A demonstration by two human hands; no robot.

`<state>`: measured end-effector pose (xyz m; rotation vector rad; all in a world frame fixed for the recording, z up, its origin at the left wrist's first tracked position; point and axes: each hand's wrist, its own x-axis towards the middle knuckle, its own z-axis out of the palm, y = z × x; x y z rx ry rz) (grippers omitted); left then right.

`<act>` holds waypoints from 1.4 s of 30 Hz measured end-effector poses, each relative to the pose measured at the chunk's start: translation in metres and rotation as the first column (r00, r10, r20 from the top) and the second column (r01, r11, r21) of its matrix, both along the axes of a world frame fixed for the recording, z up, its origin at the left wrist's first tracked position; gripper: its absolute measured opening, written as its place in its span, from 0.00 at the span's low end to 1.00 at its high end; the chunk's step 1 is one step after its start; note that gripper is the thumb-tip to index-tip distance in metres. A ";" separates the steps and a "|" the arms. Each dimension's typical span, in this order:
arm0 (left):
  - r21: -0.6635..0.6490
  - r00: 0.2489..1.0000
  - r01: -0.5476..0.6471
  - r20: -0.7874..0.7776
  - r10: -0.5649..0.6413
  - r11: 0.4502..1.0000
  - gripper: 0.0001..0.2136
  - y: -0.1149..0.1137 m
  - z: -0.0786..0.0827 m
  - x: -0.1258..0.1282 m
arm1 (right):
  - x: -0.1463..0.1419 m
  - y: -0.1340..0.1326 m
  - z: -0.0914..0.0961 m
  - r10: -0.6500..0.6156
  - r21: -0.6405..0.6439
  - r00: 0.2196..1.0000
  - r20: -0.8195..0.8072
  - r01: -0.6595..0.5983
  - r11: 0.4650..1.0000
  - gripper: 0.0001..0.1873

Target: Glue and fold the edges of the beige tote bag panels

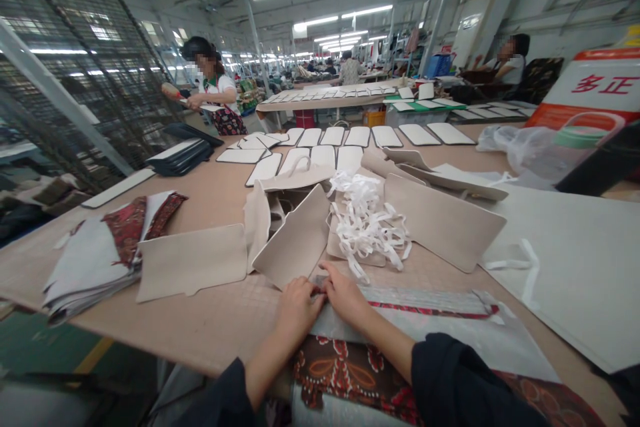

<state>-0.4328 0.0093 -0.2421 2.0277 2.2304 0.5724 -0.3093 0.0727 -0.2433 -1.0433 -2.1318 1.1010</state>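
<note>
My left hand (pixel 299 305) and my right hand (pixel 345 295) meet at the far left corner of a grey-backed fabric piece (pixel 425 331) on the table. Fingers of both are closed on its edge, and the right forefinger points outward; the exact grip is partly hidden. A dark red strip and a zipper-like band run along the grey backing. Brown and red patterned fabric (pixel 345 368) shows beneath my forearms. Just beyond my hands lie beige panels (pixel 295 240) and a tangled heap of white tape (pixel 367 220).
A folded stack of grey-backed patterned fabric (pixel 95 267) lies at the left. Rows of white dark-edged panels (pixel 330 137) cover the table's far side. At the right are a large white sheet (pixel 565 247), a plastic bag and a container (pixel 590 87). A co-worker (pixel 220 90) stands at the far left.
</note>
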 end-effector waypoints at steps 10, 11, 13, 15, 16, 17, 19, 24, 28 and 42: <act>-0.108 0.960 -0.058 0.266 0.085 0.992 0.06 0.016 -0.010 -0.013 | 0.018 -0.013 -0.021 0.028 0.076 0.984 -0.176 -0.015 0.997 0.19; -0.121 0.959 -0.059 0.270 0.090 0.991 0.06 0.017 -0.010 -0.014 | 0.019 -0.014 -0.024 0.038 0.115 0.983 -0.177 -0.017 0.993 0.19; -0.149 0.954 -0.060 0.281 0.100 0.987 0.06 0.019 -0.010 -0.015 | 0.020 -0.016 -0.029 0.062 0.194 0.984 -0.167 -0.029 0.981 0.19; -0.176 0.950 -0.060 0.292 0.111 0.982 0.06 0.021 -0.010 -0.016 | 0.020 -0.017 -0.032 0.083 0.270 0.984 -0.157 -0.039 0.962 0.20; -0.190 0.948 -0.059 0.297 0.114 0.980 0.06 0.022 -0.010 -0.016 | 0.020 -0.017 -0.033 0.089 0.302 0.984 -0.152 -0.040 0.953 0.20; -0.202 0.946 -0.055 0.303 0.115 0.978 0.06 0.023 -0.009 -0.017 | 0.019 -0.017 -0.034 0.092 0.327 0.985 -0.146 -0.040 0.944 0.20; -0.227 0.942 -0.041 0.315 0.114 0.973 0.07 0.026 -0.007 -0.019 | 0.020 -0.018 -0.034 0.095 0.368 0.987 -0.133 -0.040 0.929 0.21; -0.269 0.933 0.001 0.347 0.096 0.963 0.08 0.029 0.001 -0.022 | 0.021 -0.020 -0.030 0.083 0.403 0.991 -0.110 -0.031 0.915 0.20; -0.267 0.938 -0.015 0.330 0.106 0.964 0.07 0.028 0.001 -0.022 | 0.021 -0.021 -0.028 0.077 0.396 0.993 -0.089 -0.036 0.917 0.21; -0.183 0.920 -0.018 0.381 0.088 0.983 0.07 0.020 0.005 -0.024 | 0.007 -0.039 -0.001 0.043 0.641 0.906 0.421 -0.331 0.693 0.24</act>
